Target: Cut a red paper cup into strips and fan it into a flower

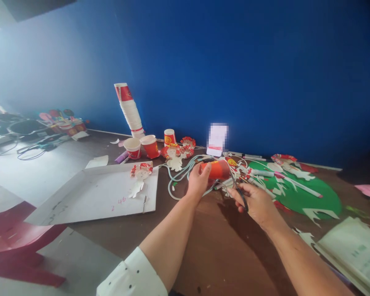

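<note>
Left hand [198,181] has a firm grip on a red paper cup [216,169], tipped on its side around the middle of the scene, while the right hand [255,203] is curled round the handles of some dark scissors [243,201]. Blades are right by the cup's right end, though I honestly can't tell if they're touching it.

Biggest thing around is the blue wall [234,74] filling the far side, then the brown bench [209,250] all this sits on. Off to the left there's a red plastic chair [18,236]. A white board [95,193] lies flat on the left with some scribbles on it, and a round-edged green sheet [323,193] is over on the right, with a pale booklet [354,244] nearer than that.

Far side, left of the hands, a tall leaning stack of cups [131,115] stands near the wall, with a few loose cups [150,146] just right of its base. Pale cord [189,164] loops about beside the left hand. Going smaller: a paper cutout figure [140,180] with a red fringe lies on the board, a pink-and-white marker [305,188] lies across the green sheet, and white paper scraps [279,188] are scattered there too.
</note>
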Demonstrator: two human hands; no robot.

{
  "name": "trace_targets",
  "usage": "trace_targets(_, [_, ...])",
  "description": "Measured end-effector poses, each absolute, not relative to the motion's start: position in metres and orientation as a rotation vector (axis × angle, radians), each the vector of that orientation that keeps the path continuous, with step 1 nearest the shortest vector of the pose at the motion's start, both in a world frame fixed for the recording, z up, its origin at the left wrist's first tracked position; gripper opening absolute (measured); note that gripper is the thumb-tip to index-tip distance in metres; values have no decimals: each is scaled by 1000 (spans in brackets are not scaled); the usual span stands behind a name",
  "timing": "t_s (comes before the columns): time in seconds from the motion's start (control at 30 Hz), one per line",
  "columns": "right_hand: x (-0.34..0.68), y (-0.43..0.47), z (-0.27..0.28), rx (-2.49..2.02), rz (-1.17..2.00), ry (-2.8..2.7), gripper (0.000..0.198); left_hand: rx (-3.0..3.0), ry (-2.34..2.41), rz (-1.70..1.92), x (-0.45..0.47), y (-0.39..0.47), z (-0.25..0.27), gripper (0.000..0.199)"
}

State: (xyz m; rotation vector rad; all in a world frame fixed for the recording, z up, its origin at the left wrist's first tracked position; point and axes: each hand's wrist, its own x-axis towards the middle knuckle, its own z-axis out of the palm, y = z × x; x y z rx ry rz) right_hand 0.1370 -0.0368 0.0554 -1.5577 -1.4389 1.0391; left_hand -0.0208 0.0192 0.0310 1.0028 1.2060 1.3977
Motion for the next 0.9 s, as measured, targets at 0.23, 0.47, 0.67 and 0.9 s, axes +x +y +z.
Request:
trace_targets(0.23, [139, -35, 55, -1536, 1050, -1395, 34, 1184, 1225, 1421, -24, 20, 30, 58])
trace_targets(0.47, [146, -33, 57, -1531, 1050, -1387, 27, 1320, 1206, 1443, -22, 17, 30, 62])
trace_targets(0.67, [148, -33, 56, -1622, 982, -1442, 25, 1315, 1189, 1475, -22, 16, 29, 67])
trace_targets(0.9, [147, -33, 60, -1642, 946, -1481, 25, 1177, 1163, 1558, -19, 19, 29, 81])
